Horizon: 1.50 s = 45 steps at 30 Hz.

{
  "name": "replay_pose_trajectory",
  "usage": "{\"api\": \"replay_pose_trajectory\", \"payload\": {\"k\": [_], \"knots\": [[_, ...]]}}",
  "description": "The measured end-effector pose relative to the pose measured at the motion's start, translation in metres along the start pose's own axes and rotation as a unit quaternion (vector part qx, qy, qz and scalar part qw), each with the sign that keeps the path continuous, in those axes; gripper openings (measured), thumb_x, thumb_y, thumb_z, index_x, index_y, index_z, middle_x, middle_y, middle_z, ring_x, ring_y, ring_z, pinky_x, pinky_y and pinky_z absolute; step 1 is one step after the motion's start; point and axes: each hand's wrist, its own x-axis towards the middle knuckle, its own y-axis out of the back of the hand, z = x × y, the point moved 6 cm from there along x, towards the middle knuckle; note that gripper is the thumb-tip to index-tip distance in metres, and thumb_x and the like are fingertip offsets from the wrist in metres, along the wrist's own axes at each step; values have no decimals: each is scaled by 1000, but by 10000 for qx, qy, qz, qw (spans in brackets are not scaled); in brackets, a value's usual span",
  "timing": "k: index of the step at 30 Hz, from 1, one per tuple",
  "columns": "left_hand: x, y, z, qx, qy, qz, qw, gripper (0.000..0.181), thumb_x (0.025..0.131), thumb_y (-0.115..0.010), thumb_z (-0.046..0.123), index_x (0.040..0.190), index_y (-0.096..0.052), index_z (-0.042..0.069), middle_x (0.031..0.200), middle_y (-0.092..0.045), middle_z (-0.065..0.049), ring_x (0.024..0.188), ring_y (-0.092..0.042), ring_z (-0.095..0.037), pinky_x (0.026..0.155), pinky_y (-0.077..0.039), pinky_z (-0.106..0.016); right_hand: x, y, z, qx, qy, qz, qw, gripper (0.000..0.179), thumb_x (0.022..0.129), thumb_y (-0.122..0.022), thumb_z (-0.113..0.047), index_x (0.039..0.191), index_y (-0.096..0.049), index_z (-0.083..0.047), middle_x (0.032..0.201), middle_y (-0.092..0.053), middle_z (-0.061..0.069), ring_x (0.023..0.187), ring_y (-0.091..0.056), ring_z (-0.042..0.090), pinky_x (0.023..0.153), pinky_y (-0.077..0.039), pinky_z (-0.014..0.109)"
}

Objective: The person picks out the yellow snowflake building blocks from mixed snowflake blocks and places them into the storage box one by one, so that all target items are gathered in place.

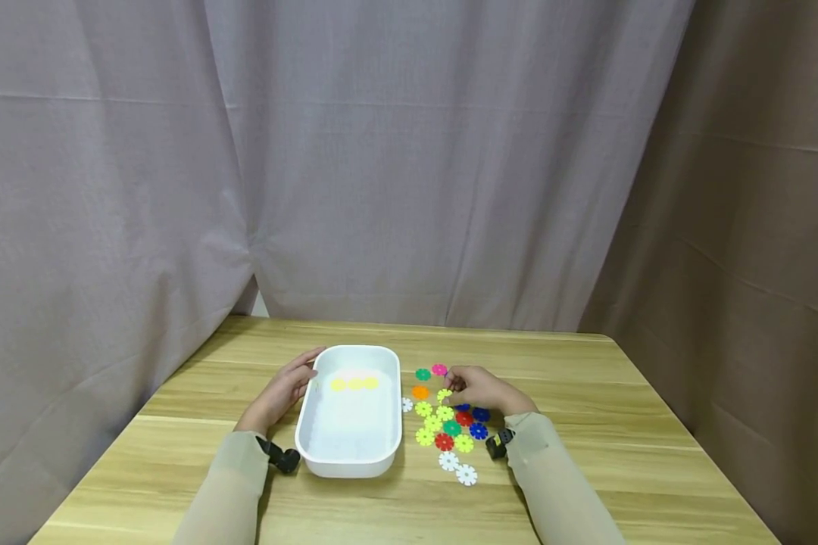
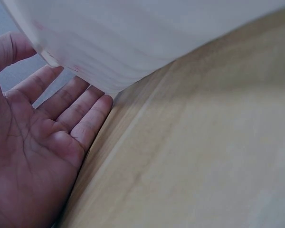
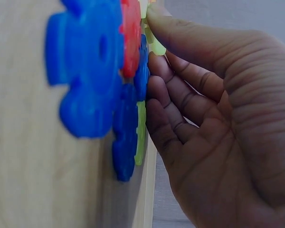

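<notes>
My left hand (image 1: 288, 387) is at the left wall of a white plastic tub (image 1: 351, 471), its fingers fairly straight. In the left wrist view the fingertips (image 2: 104, 102) meet the tub's outer side. Three yellow flower-shaped discs (image 1: 354, 384) lie in a row inside, toward the far end. To the right of the tub, my right hand (image 1: 480, 387) is over a spread of colourful notched plastic discs. Its thumb and forefinger pinch a yellow-green flower-shaped disc (image 3: 156, 46), partly hidden by the fingers. Blue discs (image 3: 88, 66) loom close below that hand.
Loose discs on the wooden table (image 1: 586, 454) include red (image 1: 444, 442), green (image 1: 423, 374), orange (image 1: 419, 392), pink (image 1: 439, 369) and white ones (image 1: 466, 474). A white disc (image 1: 407, 405) sits beside the tub's right wall. Grey curtains (image 1: 409, 166) hang behind the table.
</notes>
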Motion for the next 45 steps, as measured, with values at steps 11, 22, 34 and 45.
{"api": "replay_pose_trajectory", "payload": {"k": [11,22,34,45], "knots": [[0,1,-1,58,89,148,9998,59,98,-46,10,156,-38,14,155,-42,-15,138,-45,-31,103,-48,-29,1,1,1,100,39,-16,9999,24,88,-78,-16,102,-61,-4,89,-61,2,82,-53,17,74,-49,28],[0,0,1,55,115,113,9999,59,99,-45,10,157,-36,13,156,-39,-16,139,-43,-32,103,-47,-30,0,2,1,55,37,9,10000,25,89,-77,-15,103,-60,-3,90,-60,3,83,-53,18,74,-49,29],[0,0,0,60,-9,51,10000,59,98,-44,8,157,-35,9,156,-39,-20,139,-42,-33,106,-45,-32,3,0,3,-3,54,88,9999,24,89,-77,-18,102,-59,-9,92,-61,1,85,-55,17,75,-50,30],[0,0,1,106,43,71,9999,60,98,-44,8,157,-33,9,156,-38,-20,138,-44,-30,103,-47,-27,2,1,2,80,78,191,9998,23,89,-76,-13,104,-58,-9,87,-60,1,78,-53,16,66,-47,27]]}}
